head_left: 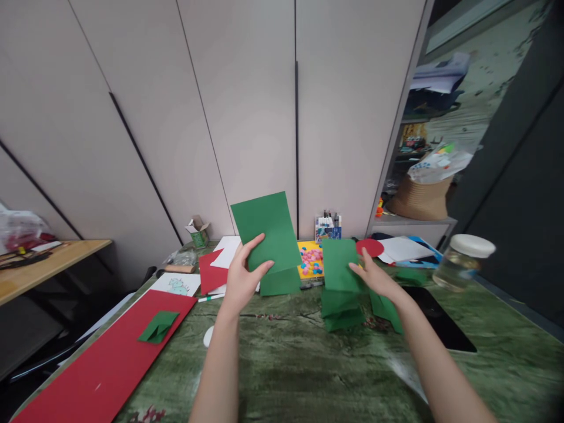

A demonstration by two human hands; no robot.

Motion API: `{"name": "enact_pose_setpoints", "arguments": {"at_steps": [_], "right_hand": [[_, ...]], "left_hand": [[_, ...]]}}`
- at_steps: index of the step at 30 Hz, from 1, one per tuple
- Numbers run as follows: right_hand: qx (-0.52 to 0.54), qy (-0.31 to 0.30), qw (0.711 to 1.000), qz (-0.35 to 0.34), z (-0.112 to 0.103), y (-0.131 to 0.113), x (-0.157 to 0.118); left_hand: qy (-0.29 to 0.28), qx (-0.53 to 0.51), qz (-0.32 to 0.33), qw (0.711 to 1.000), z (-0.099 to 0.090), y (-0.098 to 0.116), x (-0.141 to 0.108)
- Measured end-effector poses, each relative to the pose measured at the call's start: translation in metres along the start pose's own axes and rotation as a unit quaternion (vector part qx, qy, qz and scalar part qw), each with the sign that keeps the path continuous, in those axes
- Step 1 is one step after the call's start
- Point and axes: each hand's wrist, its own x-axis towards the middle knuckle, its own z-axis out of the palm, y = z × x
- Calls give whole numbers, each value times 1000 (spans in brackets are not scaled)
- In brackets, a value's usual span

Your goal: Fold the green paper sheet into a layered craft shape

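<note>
Left hand (pixel 241 277): thumb and fingers pinching a green paper sheet (pixel 275 232) above the table (pixel 291 376)
Right hand (pixel 376 277): fingers gripping a second green sheet (pixel 340 264) near the red paper circle (pixel 372 247)

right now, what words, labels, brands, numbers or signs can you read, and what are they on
None can be read.
Box of pens: any print is too small to read.
Small green-and-white box: too small and blurred.
Jar: the bluish patch is too blurred.
Green sheet in the left hand: no writing shows.
</note>
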Motion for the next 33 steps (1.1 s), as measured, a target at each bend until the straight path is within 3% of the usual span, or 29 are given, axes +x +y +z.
{"name": "enact_pose_setpoints", "arguments": {"at_steps": [4,8,14,18,25,33], "right_hand": [[-26,-54,998,13,7,-9,-7],[-51,-105,993,-5,-2,-40,-14],[59,-146,985,-71,-19,-109,-39],[139,-151,972,-111,-22,-140,-55],[35,-92,987,-126,-19,-150,-65],[-39,-41,977,-206,-10,-145,-70]], "left_hand": [[-5,-4,-2,1000,2,0,0],[-19,-11,5,1000,4,2,-1],[-105,27,4,994,21,13,-8],[-151,16,1,988,36,21,-16],[-164,-7,-11,986,39,23,-20],[-166,-17,-11,986,39,23,-19]]}}
